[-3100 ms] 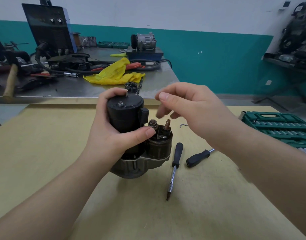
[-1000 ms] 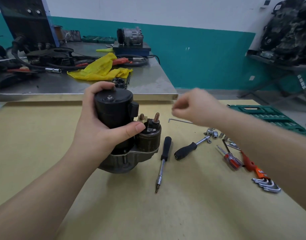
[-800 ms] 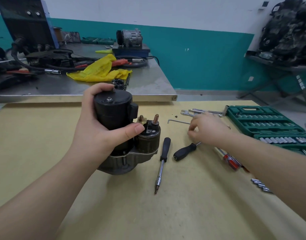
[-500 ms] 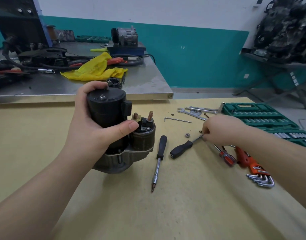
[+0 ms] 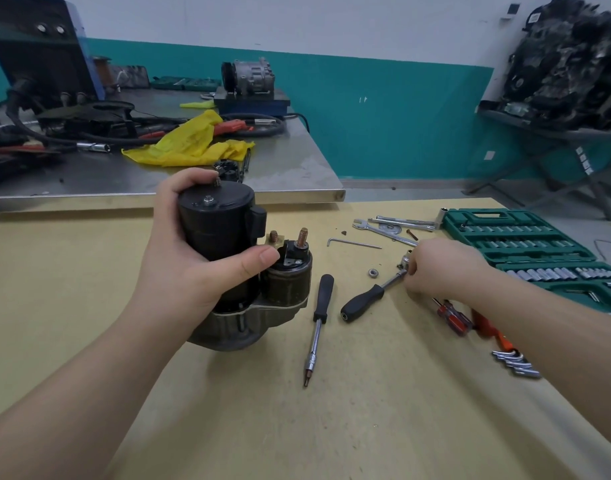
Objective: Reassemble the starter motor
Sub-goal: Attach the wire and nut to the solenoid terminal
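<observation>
The starter motor [image 5: 228,244] stands upright on the yellow table [image 5: 297,427], black body up, solenoid [image 5: 288,278] with two copper studs at its right. My left hand [image 5: 190,265] grips the black body, thumb across its front. My right hand [image 5: 442,268] is down on the table to the right, fingers curled at the metal head of the black-handled ratchet [image 5: 366,301]; whether they pinch something there is hidden. A loose nut [image 5: 372,272] lies just left of that hand.
A black-handled bit driver [image 5: 318,320] lies right of the motor. A hex key [image 5: 352,242], a spanner [image 5: 383,233], a red screwdriver [image 5: 453,318] and a hex key set [image 5: 511,363] are scattered around. A green socket case [image 5: 525,244] sits at the far right. A steel bench [image 5: 158,174] stands behind.
My right hand left the motor's top, swung right and came down at the ratchet's head. My left hand kept its grip on the motor. The camera view shifted a little.
</observation>
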Motion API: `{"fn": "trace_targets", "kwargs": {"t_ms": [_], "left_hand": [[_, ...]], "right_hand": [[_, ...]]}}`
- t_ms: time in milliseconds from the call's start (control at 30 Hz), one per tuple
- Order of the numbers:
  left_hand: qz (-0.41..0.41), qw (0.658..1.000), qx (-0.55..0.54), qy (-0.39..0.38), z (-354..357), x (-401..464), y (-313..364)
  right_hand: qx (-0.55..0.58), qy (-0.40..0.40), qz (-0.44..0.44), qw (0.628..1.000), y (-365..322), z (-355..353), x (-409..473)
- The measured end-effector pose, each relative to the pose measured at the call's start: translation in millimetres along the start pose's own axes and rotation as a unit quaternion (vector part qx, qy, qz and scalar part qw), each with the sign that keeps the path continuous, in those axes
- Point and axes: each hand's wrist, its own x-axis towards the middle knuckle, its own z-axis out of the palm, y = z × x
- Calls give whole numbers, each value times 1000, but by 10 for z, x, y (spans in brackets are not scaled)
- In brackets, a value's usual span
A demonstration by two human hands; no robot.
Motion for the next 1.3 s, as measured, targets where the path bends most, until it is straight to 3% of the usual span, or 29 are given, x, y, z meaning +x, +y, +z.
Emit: {"fn": "trace_targets", "kwargs": {"t_ms": [100, 200, 267, 333, 467, 633, 933, 1133, 1300], "left_hand": [[-2, 1000, -2, 1, -10, 3, -11], [-4, 1000, -10, -2, -11, 5, -15], [-5, 1000, -13, -5, -13, 1, -11], [-4, 1000, -17, -7, -13, -5, -3], [-1, 1000, -24, -14, -9, -7, 4], [5, 1000, -28, -14, -10, 4, -13], [8, 1000, -22, -11, -21, 19, -50], [7, 1000, -26, -4, -8, 31, -57], [8, 1000, -24, -9, -14, 26, -71]], "right_hand": [[109, 58, -28, 992, -23, -251, -99], [356, 137, -130, 915, -255, -664, -368], [423, 158, -226, 863, -468, -943, -562], [442, 143, -289, 837, -670, -1174, -692], [375, 105, -345, 854, -964, -1400, -755], [310, 89, -349, 880, -1111, -1398, -758], [341, 44, -314, 885, -1123, -1399, -698], [381, 46, -322, 865, -1139, -1369, -720], [386, -12, -333, 860, -1092, -1448, -717]]}}
